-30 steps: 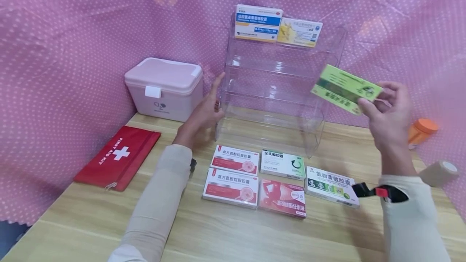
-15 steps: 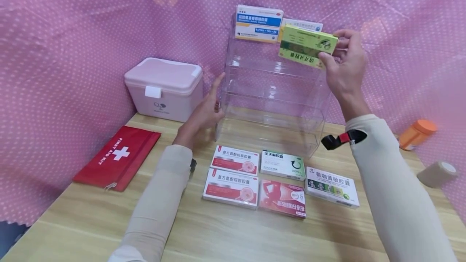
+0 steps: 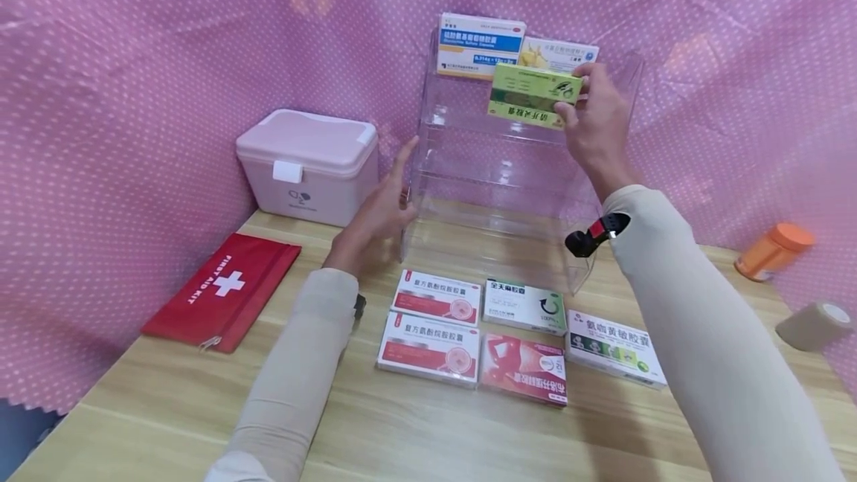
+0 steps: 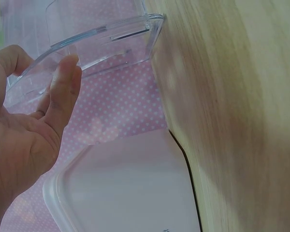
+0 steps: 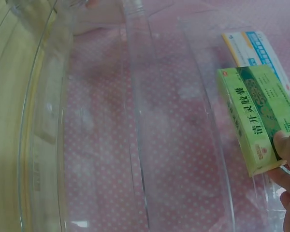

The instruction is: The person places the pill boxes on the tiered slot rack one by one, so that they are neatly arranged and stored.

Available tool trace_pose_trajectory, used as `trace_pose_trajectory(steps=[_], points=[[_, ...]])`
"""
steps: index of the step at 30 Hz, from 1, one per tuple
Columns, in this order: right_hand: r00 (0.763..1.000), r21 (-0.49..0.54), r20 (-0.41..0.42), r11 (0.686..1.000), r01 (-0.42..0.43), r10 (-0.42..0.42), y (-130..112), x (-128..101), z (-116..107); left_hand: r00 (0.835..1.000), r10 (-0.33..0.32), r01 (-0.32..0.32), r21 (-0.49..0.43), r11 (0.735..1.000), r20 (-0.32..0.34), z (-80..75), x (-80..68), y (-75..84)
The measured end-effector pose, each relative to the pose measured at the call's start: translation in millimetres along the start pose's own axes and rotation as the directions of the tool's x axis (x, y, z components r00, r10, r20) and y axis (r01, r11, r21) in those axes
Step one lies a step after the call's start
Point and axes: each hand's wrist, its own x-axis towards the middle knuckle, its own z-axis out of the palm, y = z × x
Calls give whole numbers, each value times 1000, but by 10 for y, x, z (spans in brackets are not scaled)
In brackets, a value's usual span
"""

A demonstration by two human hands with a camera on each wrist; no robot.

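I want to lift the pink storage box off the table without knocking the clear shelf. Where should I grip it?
Judging by its shape, grip the pink storage box by its two short end walls under the lid rim, coming from above and the front. The clear shelf stands close on its right, where the left hand rests, so keep fingers tight there.

Head overview; wrists close on rack (image 3: 509, 169)

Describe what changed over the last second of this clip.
The right hand, holding the green box throughout, carried it from out at the right, up and leftward to the clear shelf rack, just below the two boxes on its top tier. The left hand stayed flat against the rack's left side. The five boxes on the table did not move.
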Motion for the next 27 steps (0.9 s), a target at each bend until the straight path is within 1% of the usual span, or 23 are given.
trace_pose_trajectory(steps=[2, 4, 6, 8, 11, 13, 15, 16, 18, 19, 22, 24, 27], points=[[999, -73, 29, 997, -11, 13, -5, -6, 41, 1000, -7, 7, 10, 1000, 5, 19, -3, -3], [997, -111, 64, 993, -30, 37, -8, -27, 96, 1000, -10, 10, 20, 1000, 7, 35, -5, -5], [996, -124, 83, 992, -27, 38, -10, -53, 161, 1000, -5, 5, 21, 1000, 5, 46, -6, -1], [994, -99, 101, 995, -27, 37, -29, -82, 232, 1000, 1, -1, 18, 1000, 4, 51, -1, 8], [989, -85, 150, 996, 18, -5, -105, -101, 332, 1000, 1, -1, 13, 1000, 2, 53, 7, 19], [973, -109, 230, 993, 47, -20, -184, -107, 391, 1000, -7, 7, 10, 1000, 2, 52, 11, 25], [948, -137, 317, 987, 83, -36, -265, -102, 449, 1000, -16, 16, 10, 1000, -1, 52, 11, 28], [935, -147, 352, 985, 91, -34, -303, -102, 475, 1000, -20, 20, 9, 1000, -3, 51, 9, 29], [918, -179, 395, 978, 105, -26, -358, -99, 518, 1000, -26, 26, 7, 1000, -5, 49, 7, 26], [914, -187, 405, 976, 111, -26, -374, -98, 532, 1000, -29, 29, 8, 1000, -5, 49, 7, 23], [911, -207, 410, 968, 141, -45, -376, -105, 527, 1000, -27, 27, 7, 1000, -5, 46, 9, 14], [906, -198, 417, 964, 177, -81, -348, -114, 490, 1000, -23, 23, 6, 1000, -5, 42, 11, 7], [898, -155, 418, 964, 217, -135, -300, -142, 391, 1000, -11, 11, 8, 1000, -4, 29, 16, -2]])
